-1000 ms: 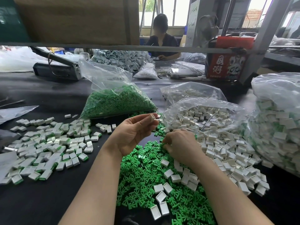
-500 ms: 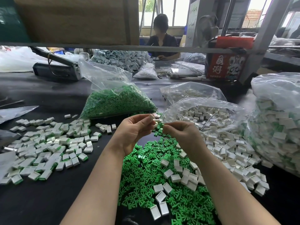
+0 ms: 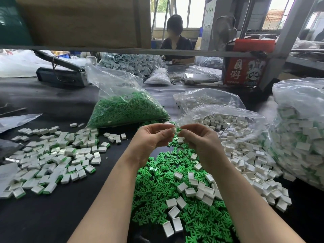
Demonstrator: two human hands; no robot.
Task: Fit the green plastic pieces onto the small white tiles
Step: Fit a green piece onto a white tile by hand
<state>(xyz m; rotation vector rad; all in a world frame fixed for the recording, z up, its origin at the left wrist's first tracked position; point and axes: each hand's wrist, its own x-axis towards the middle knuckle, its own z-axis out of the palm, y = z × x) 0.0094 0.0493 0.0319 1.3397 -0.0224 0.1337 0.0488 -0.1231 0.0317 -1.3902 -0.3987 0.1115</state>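
One white tile (image 3: 173, 130), pinched in your left hand (image 3: 152, 139); one green piece (image 3: 178, 129), pinched in your right hand (image 3: 201, 140), touching the tile above the loose green pile (image 3: 175, 199). Finished tiles (image 3: 52, 158): near left. Bag of green pieces (image 3: 126, 109): far centre. Open bag of white tiles (image 3: 226, 123): right.

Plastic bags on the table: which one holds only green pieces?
The clear bag of green pieces, lying just beyond the left hand. The open bag of white tiles holds white, and the big bag at right mixes both.
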